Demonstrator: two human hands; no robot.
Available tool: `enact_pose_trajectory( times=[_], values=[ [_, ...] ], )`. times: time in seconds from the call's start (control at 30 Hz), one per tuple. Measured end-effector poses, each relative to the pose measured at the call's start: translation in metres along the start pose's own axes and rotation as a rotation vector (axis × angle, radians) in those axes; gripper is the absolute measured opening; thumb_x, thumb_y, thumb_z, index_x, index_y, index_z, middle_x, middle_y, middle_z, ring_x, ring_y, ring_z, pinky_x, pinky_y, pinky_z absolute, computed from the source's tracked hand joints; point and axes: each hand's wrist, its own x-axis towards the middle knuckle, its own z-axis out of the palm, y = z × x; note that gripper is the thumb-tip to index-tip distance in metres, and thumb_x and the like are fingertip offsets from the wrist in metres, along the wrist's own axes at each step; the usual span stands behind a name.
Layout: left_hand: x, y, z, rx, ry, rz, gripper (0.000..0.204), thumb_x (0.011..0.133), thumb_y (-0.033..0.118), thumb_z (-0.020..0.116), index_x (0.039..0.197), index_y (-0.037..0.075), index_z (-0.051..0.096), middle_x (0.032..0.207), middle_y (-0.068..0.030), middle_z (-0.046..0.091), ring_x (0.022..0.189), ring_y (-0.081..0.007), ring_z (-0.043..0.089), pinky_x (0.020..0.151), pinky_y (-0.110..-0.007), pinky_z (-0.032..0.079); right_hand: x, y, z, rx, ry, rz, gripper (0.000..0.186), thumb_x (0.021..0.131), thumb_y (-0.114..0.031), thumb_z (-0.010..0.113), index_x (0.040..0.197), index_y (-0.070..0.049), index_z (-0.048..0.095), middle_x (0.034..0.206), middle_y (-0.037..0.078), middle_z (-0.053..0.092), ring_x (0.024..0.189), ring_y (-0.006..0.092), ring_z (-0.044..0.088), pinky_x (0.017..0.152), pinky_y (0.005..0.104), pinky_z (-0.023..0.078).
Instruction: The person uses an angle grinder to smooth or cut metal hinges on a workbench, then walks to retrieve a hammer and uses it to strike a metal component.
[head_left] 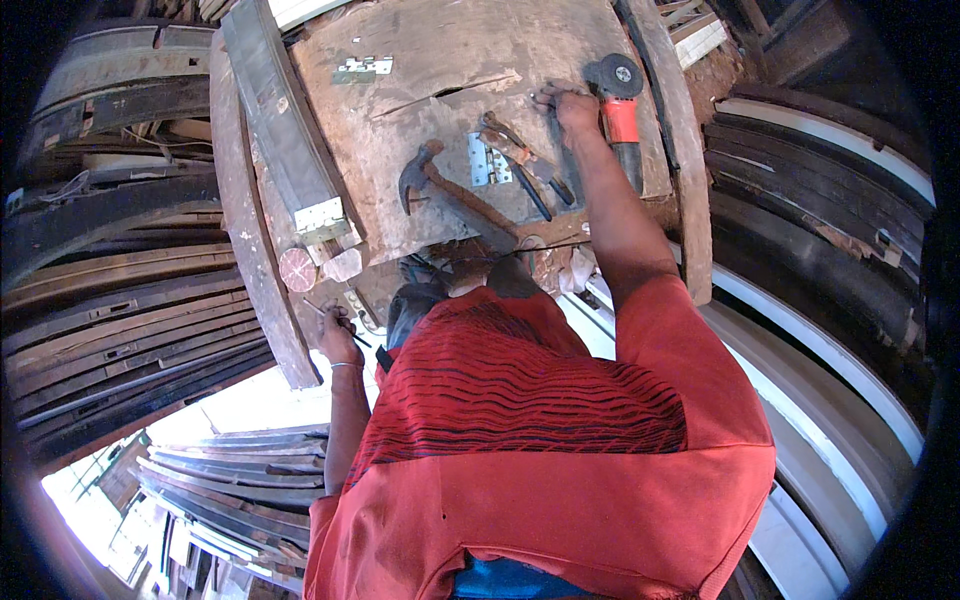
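My right hand reaches over the wooden bench, its fingers spread low over the surface beside a red and black angle grinder. Down at the left, my left hand is closed around a thin dark stick-like tool, too small to name surely. Close to that hand lies a timber beam with a metal hinge on its near end. A claw hammer rests mid-bench. Near it are a flat metal hinge and pliers with dark handles.
Small metal pieces lie at the bench's far left. A round pinkish disc sits by the beam's near end. Stacked timber frames line the left side, and more boards stand on the right.
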Motion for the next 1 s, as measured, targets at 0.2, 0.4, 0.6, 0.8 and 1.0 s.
enact_pose_trajectory(
  times=[0.2,0.4,0.6,0.8,1.0],
  values=[
    [-0.009,0.003,-0.01,0.067,0.052,-0.002,0.017,0.095,0.012,0.053,0.105,0.006,0.066,0.075,-0.0008,0.056,0.056,-0.007,0.045,0.047,-0.023,0.036,0.011,-0.003,0.01,-1.023,-0.018,-0.217,0.033,0.083,-0.03,0.07,0.095,0.0,0.074,0.091,0.017,0.073,0.083,0.0228,0.071,0.075,0.0356,0.056],
    [-0.003,-0.009,-0.023,0.04,0.099,-0.073,0.012,0.092,0.011,0.057,0.096,0.006,0.066,0.069,0.0011,0.053,0.054,-0.0068,0.044,0.048,-0.023,0.035,0.022,0.0,0.023,-1.4,0.029,-0.199,0.045,0.078,-0.04,0.074,0.098,0.001,0.072,0.106,0.024,0.071,0.099,0.0337,0.07,0.089,0.0434,0.055],
    [-0.006,0.004,-0.009,-0.082,0.055,0.005,0.011,0.093,0.011,0.055,0.098,0.007,0.064,0.071,0.0018,0.054,0.054,-0.0064,0.044,0.048,-0.022,0.034,0.009,0.008,0.011,-0.03,-0.261,0.178,0.018,0.092,-0.014,0.062,0.098,0.001,0.068,0.09,0.014,0.07,0.086,0.0262,0.07,0.081,0.0376,0.058],
    [-0.003,-0.011,-0.01,-0.115,-0.002,-0.006,0.011,0.093,0.013,0.056,0.098,0.009,0.064,0.071,0.0032,0.051,0.056,-0.0057,0.043,0.05,-0.022,0.033,-0.079,-0.019,0.045,0.544,-0.217,0.336,0.032,0.096,-0.016,0.046,0.117,0.009,0.05,0.126,0.029,0.056,0.118,0.0423,0.058,0.105,0.0554,0.046],
    [0.006,-0.009,-0.007,-0.04,0.04,-0.011,0.013,0.093,0.014,0.057,0.098,0.009,0.067,0.07,0.0045,0.051,0.055,-0.0041,0.042,0.048,-0.022,0.031,-0.119,-0.025,0.052,0.563,-0.317,0.388,0.053,0.1,-0.026,0.039,0.135,0.013,0.039,0.14,0.033,0.045,0.131,0.046,0.046,0.114,0.0569,0.036]
  ],
)
